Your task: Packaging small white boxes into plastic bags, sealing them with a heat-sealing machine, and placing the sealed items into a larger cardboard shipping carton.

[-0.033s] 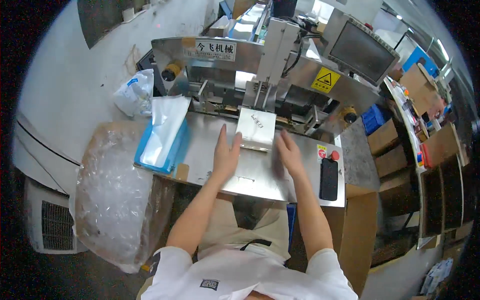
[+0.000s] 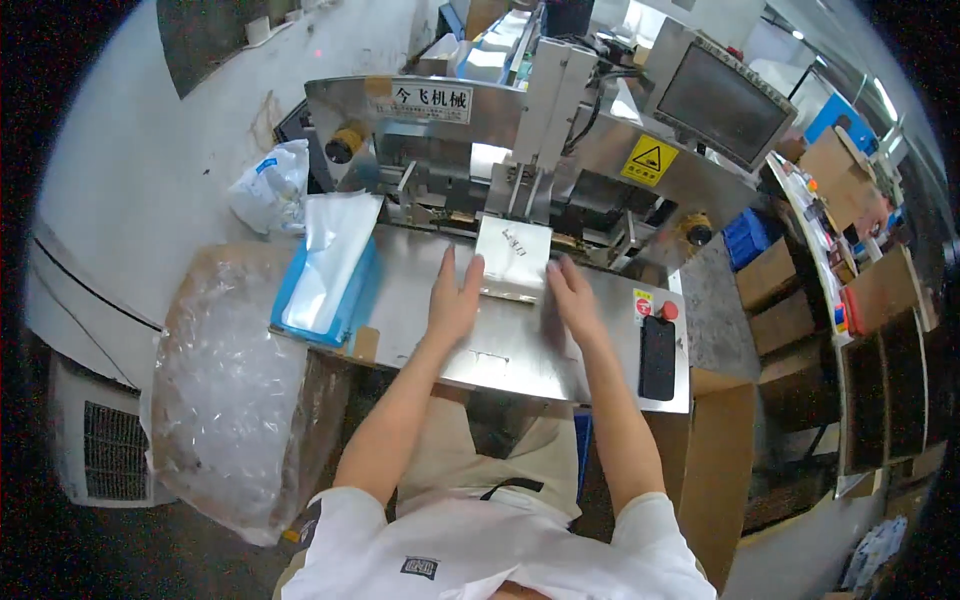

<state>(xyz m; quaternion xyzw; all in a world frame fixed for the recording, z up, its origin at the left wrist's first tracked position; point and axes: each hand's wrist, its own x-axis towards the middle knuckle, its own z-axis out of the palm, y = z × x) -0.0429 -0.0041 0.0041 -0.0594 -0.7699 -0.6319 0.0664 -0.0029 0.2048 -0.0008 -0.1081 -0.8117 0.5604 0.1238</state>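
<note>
Shiny metal worktop (image 2: pixel 485 348) beneath a white box (image 2: pixel 514 258), blue bin (image 2: pixel 360 288) and black phone (image 2: pixel 658 360).

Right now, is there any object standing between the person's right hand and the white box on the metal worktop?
Nothing visible stands between them: the right hand is close beside the white box, at its right edge; whether it touches, I cannot tell.

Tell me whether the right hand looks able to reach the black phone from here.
Probably yes: the right hand is beside the white box, and only steel tabletop seems to lie between the hand and the black phone.
</note>
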